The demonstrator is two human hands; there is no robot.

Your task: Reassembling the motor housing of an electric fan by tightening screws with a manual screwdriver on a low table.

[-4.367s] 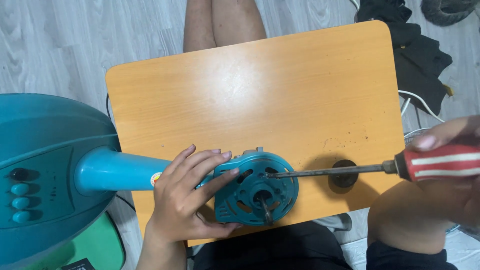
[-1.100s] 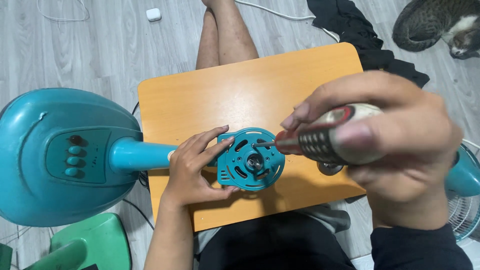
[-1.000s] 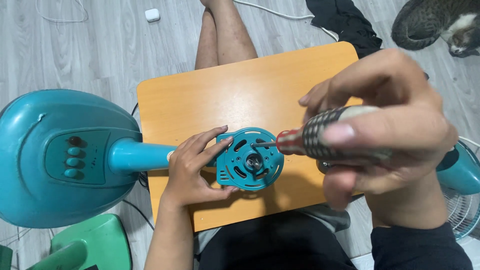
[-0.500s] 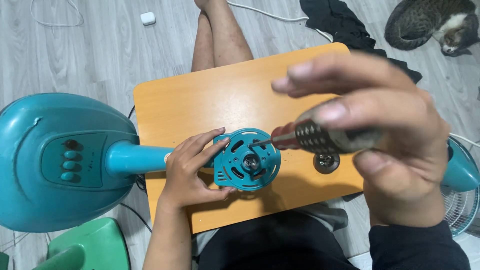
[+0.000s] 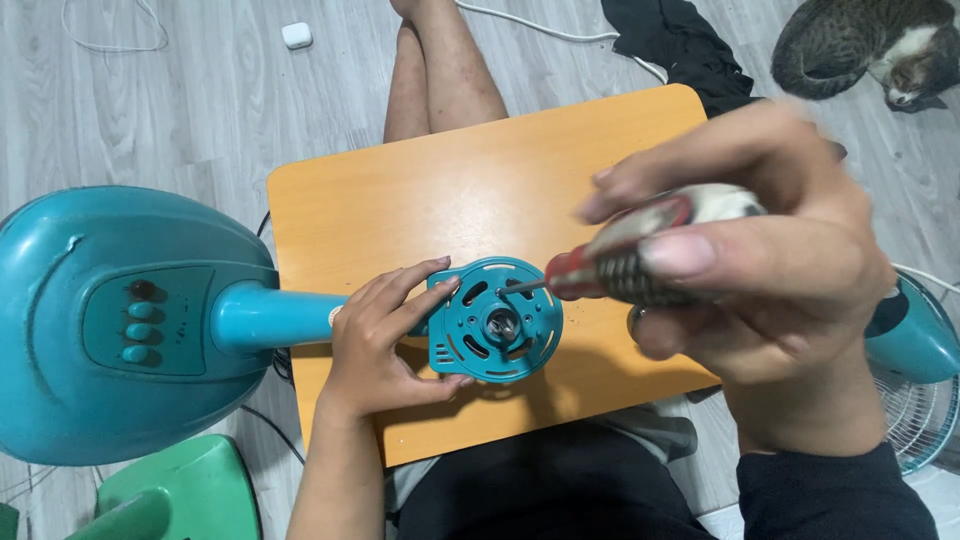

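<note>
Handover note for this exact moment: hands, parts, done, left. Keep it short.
Left hand: fingers braced on the teal motor housing, which lies on the orange table.
Right hand: gripping the red-handled screwdriver, tip set on the housing face near the centre shaft.
Fan base lies on the floor to the left, its neck running to the housing.
Done: nothing can be confirmed.
Left: screw state on the housing face is too small to tell.
</note>
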